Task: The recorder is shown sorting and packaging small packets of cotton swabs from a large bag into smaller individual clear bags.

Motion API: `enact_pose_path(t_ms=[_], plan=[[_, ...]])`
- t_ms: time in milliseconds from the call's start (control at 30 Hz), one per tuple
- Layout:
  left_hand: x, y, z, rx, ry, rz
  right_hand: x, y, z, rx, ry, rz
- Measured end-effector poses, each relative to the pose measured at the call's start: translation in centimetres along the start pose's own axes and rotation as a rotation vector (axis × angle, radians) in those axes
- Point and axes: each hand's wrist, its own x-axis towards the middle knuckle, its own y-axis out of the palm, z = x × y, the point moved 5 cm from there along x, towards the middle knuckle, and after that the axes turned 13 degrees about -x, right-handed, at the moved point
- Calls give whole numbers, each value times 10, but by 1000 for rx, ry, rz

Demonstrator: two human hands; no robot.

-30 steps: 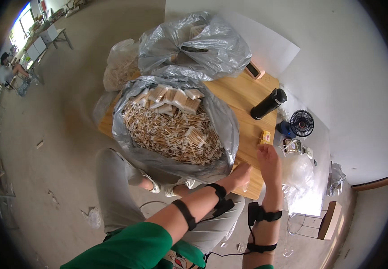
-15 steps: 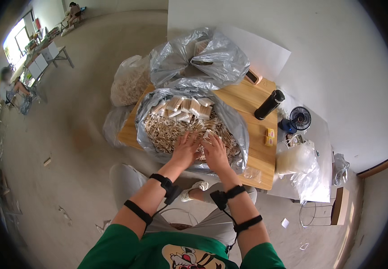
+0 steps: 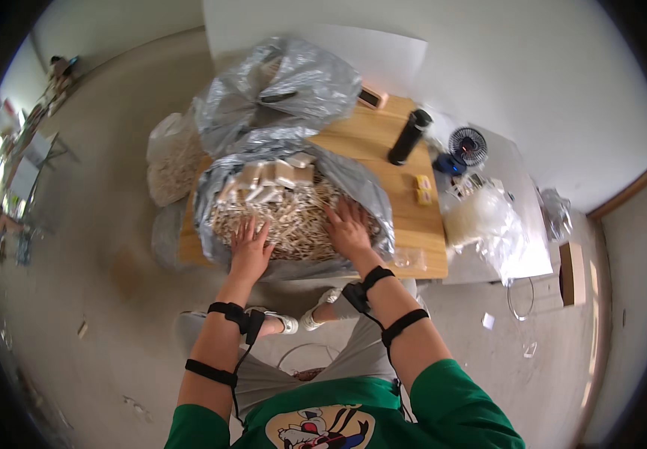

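A large grey plastic bag (image 3: pixel 374 191) lies wide open on the wooden table (image 3: pixel 353 153). It is full of loose cotton swabs (image 3: pixel 297 228) with thin wooden sticks. Several small packets (image 3: pixel 284 175) of swabs rest on the heap at its far side. My left hand (image 3: pixel 251 249) lies on the near left of the heap, fingers spread. At the right side, my right hand (image 3: pixel 349 230) touches the swabs, its fingers also apart. Neither hand grips anything visible, though some fingertips sink partly among the sticks.
Behind the open bag stands another grey bag (image 3: pixel 293 82), gathered at its top. A clear bag (image 3: pixel 174 161) sits to the left. On the right are a black bottle (image 3: pixel 410 137), a phone (image 3: pixel 371 96), yellow boxes (image 3: pixel 423 189) and a small fan (image 3: pixel 468 147).
My hands have moved apart, the left toward the bag's left side and the right toward its right. They were close together over the swabs. The whole view has shifted.
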Motion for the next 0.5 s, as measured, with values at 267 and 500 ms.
enact_pose_path(t_ms=[267, 500], plan=[[14, 33, -13, 30, -92, 131, -49, -78, -33, 290, -100, -369], [18, 39, -10, 55, -166, 189, -144, -29, -167, 141, 601, -187]])
